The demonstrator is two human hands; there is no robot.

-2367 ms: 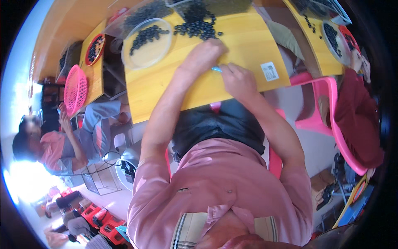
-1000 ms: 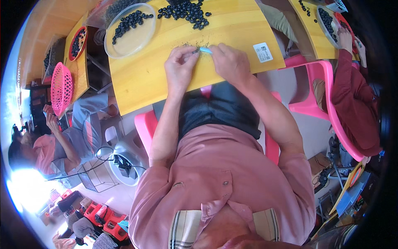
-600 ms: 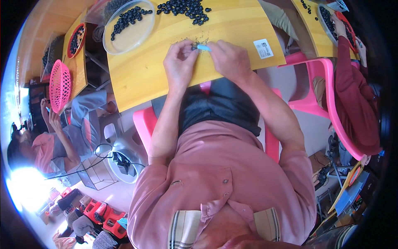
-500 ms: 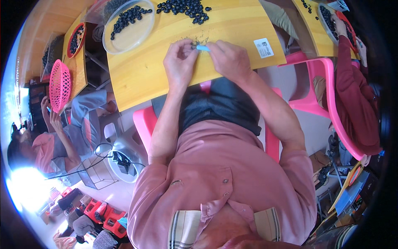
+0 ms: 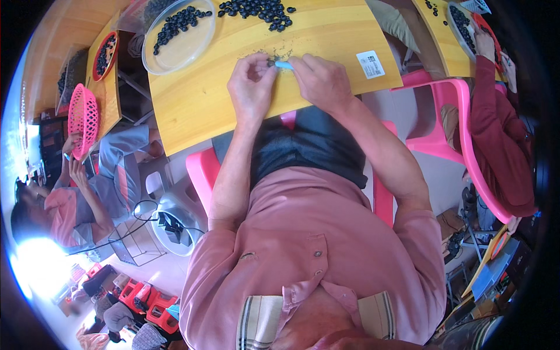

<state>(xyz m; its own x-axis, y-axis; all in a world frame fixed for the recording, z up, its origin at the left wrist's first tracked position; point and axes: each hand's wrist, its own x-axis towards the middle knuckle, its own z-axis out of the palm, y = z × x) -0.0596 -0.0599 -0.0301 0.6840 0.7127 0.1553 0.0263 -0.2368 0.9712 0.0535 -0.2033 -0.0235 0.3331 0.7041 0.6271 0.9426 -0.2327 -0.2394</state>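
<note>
Over the yellow table my two hands meet at a small tool with a light-blue handle. My right hand is closed around the handle's right end. Curled fingers and thumb of my left hand pinch at the tool's other end, on a small dark piece that they mostly hide. The tool's tip does not show. Dark crumbs lie scattered just beyond my fingers. Farther off is a loose pile of small, dark, round pieces.
At the far left of the table stands a clear round tub with similar pieces. A white printed label is stuck near the right edge. A pink basket and co-workers flank me, with a pink chair at right.
My hands stay together at almost the same spot, still gripping the tool and piece. At left, a co-worker's hand has risen toward the pink basket.
</note>
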